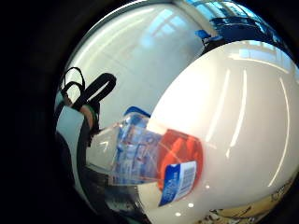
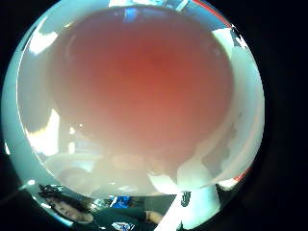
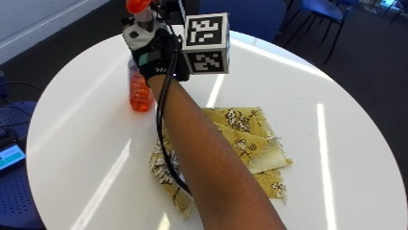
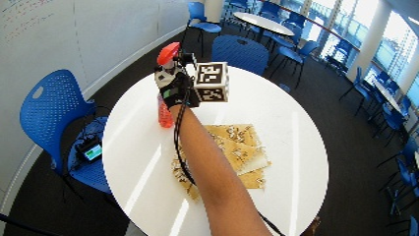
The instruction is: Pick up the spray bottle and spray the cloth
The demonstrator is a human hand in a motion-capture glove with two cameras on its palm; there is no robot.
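The gloved right hand (image 3: 153,52) is curled round the upright spray bottle (image 3: 140,96), which stands on the white tabletop (image 3: 83,143); its long axis is vertical; the yellow cloth (image 3: 248,143) lies near, toward five o'clock of the bottle.

No legible words, brands or numbers anywhere. Spray bottle (image 1: 154,158) carries a blue-and-white label (image 1: 177,182) with a barcode, bars visible but digits and print too blurred to read. Cloth (image 3: 245,139) on the table (image 3: 83,143) shows only dark drawn motifs, no lettering; faint red scribbles on the whiteboard (image 4: 26,10) in the wide outside view can't be made out.
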